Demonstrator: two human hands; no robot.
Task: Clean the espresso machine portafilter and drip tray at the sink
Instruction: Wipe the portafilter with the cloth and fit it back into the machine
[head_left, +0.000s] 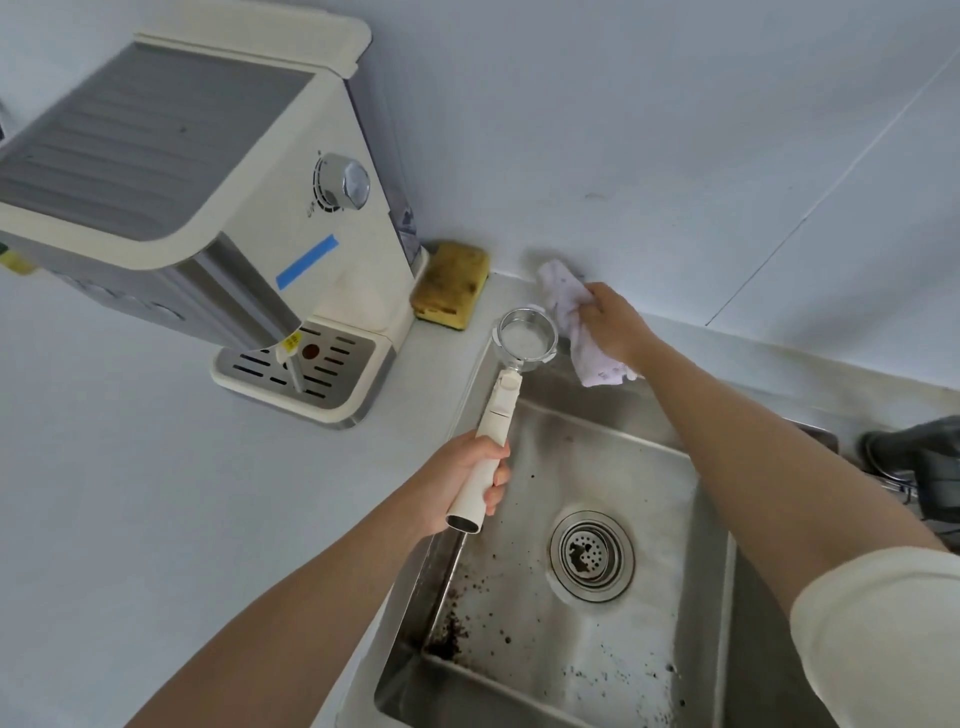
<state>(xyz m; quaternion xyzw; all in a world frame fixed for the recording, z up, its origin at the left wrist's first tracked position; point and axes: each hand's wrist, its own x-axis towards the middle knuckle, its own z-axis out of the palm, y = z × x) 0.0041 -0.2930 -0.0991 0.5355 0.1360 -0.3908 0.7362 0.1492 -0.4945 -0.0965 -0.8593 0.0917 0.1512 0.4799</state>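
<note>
maybe halfway: gripping the emptied-looking portafilter (524, 338) by its handle in the left hand (467, 478) over the far corner of the sink (597, 447), squeezing a cloth (569, 306) in the right hand (610, 322), with the drip tray (332, 371) yet to wash, in place on the espresso machine (208, 171).

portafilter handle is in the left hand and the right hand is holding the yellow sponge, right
Not quite. The head view shows the left hand gripping the portafilter handle, but the right hand holds a white cloth; the yellow sponge lies on the counter.

Espresso machine (208, 208) left of sink (597, 519), sponge (451, 285) between them.
</note>
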